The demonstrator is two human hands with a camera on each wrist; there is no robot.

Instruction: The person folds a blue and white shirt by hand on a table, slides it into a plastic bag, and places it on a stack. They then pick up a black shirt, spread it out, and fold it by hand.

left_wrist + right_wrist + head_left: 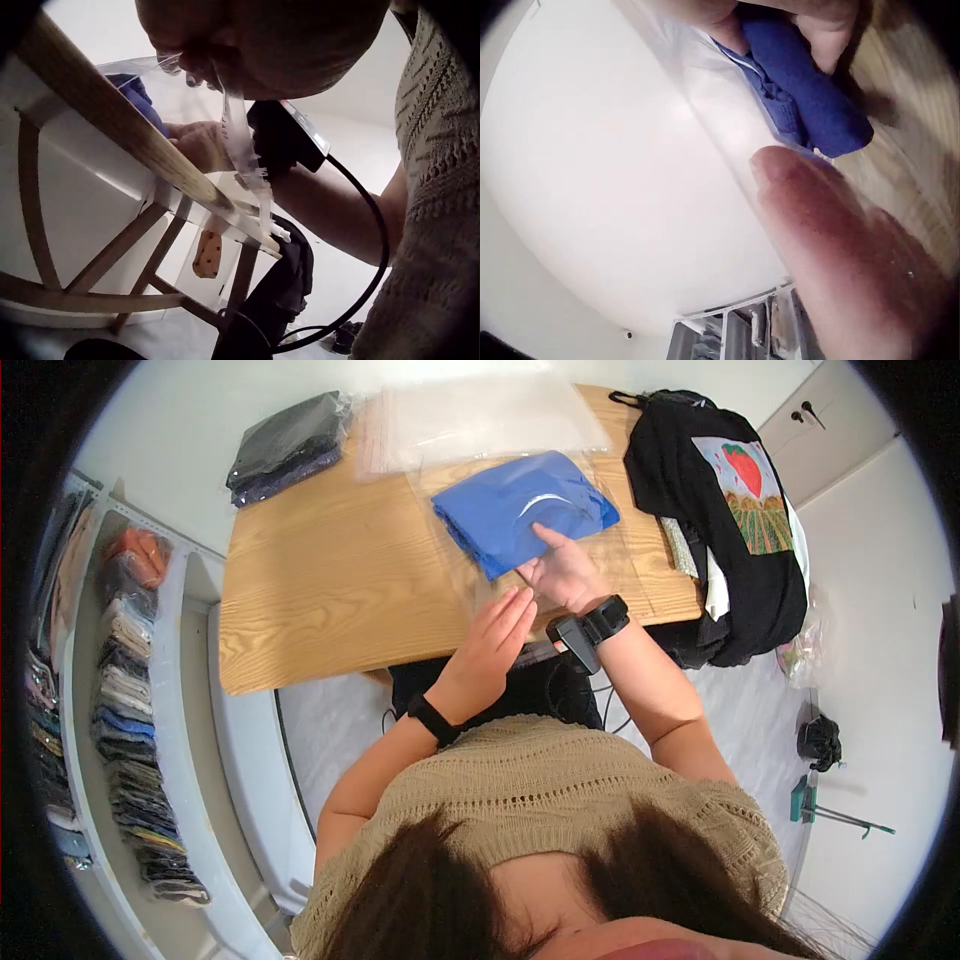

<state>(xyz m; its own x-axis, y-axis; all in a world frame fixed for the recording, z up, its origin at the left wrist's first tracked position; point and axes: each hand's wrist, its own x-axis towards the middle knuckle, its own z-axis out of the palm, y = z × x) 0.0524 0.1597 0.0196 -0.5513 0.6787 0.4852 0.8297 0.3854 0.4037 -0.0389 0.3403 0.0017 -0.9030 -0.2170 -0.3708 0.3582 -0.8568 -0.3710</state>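
A folded blue garment [535,510] with a white curved print lies over the near middle of the table, at a clear plastic bag [625,585]. My right hand [568,575] grips the garment's near edge, thumb on top. In the right wrist view, the blue cloth [802,90] shows rolled between fingers. Just left of it, my left hand [487,650] pinches the bag's near edge at the table's front. The left wrist view shows clear film [238,135] hanging down from that hand [277,45]. The left fingertips are partly hidden there.
A stack of clear bags [480,425] lies at the table's back. Dark packed garments [290,445] sit at the back left. A black top with a strawberry print [700,510] drapes over the right edge. Shelves of folded clothes [135,710] stand left.
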